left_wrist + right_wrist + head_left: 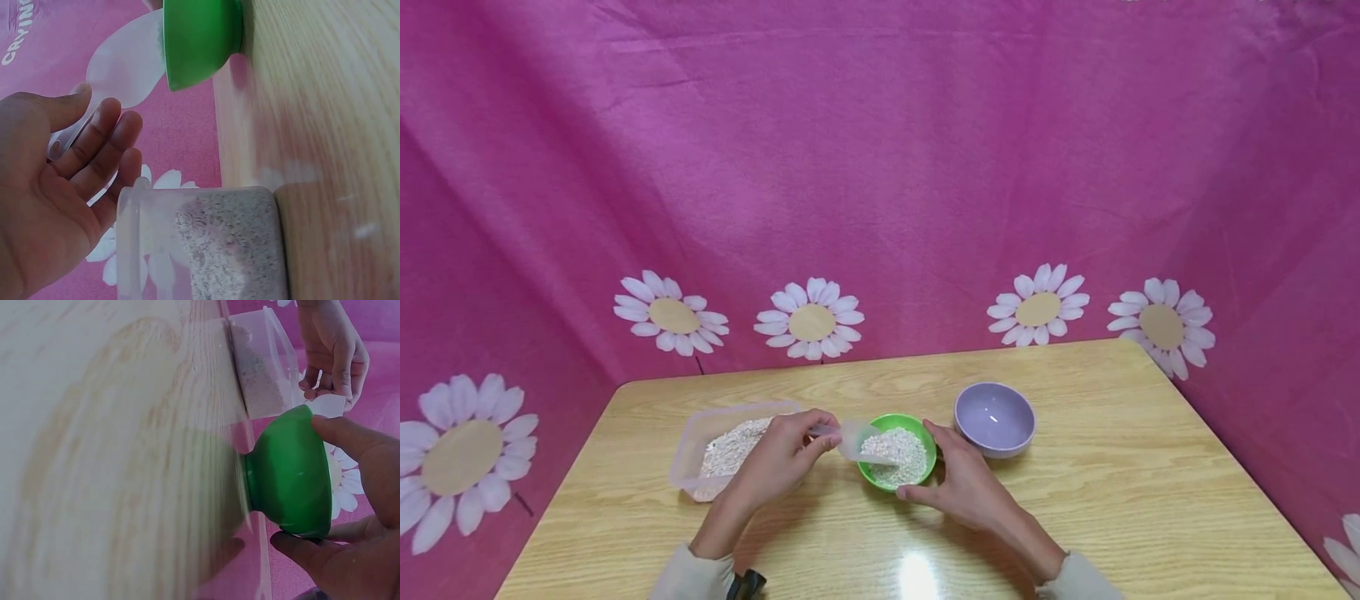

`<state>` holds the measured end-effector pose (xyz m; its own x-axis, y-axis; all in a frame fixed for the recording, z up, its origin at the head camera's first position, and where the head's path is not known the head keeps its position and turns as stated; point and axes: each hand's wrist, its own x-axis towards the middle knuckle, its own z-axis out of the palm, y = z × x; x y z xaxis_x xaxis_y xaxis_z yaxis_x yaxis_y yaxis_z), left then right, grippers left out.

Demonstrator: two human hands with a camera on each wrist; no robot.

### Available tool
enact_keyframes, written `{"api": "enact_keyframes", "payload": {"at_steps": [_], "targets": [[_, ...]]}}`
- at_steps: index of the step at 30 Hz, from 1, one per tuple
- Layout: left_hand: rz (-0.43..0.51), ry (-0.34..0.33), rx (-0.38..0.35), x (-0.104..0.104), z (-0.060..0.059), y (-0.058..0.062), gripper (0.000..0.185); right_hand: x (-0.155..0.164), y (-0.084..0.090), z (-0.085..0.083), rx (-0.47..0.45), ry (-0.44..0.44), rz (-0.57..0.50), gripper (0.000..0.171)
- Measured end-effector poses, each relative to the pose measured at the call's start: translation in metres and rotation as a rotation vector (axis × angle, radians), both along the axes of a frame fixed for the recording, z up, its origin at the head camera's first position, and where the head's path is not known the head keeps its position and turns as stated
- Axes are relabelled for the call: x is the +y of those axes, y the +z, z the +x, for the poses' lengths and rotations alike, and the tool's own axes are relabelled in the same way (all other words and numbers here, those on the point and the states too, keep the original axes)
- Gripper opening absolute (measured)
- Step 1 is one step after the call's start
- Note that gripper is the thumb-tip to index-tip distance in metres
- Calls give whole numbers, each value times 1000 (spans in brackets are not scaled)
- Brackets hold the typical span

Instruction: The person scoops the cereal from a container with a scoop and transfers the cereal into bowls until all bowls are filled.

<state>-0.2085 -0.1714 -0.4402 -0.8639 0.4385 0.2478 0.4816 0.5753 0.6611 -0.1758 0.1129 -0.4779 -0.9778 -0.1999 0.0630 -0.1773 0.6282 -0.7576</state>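
Observation:
My left hand (pixel 786 454) pinches the handle of a translucent white scoop (pixel 128 62) between thumb and fingers. The scoop's front end reaches over the rim into a small green bowl (pixel 867 475), which is filled with pale oat-like flakes (pixel 904 454). My right hand (pixel 966 483) holds that bowl at its right side, thumb at the near rim and fingers round the far side. In the right wrist view the green bowl (pixel 290 469) stands on its foot on the table. Left of it, partly behind my left forearm, is a clear plastic tub (pixel 688 454) of the same flakes.
A purple bowl (pixel 995 417) stands on the wooden table (pixel 1150 500) just beyond my right hand. Behind the table's far edge hangs a pink curtain (pixel 880 167) with large white daisies, which also closes off both sides.

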Motion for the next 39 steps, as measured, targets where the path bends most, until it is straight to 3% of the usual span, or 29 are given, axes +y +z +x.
{"api": "enact_keyframes", "payload": {"at_steps": [11,23,39], "targets": [[-80,-6,53,1,2,8,9,1,-1,-2,2,1,-5,109],[-192,-13,140,9,0,33,12,0,2,-1,-12,-4,-3,108],[-92,-33,180,3,-2,47,12,1,2,-1,-16,-9,-13,107]]}}
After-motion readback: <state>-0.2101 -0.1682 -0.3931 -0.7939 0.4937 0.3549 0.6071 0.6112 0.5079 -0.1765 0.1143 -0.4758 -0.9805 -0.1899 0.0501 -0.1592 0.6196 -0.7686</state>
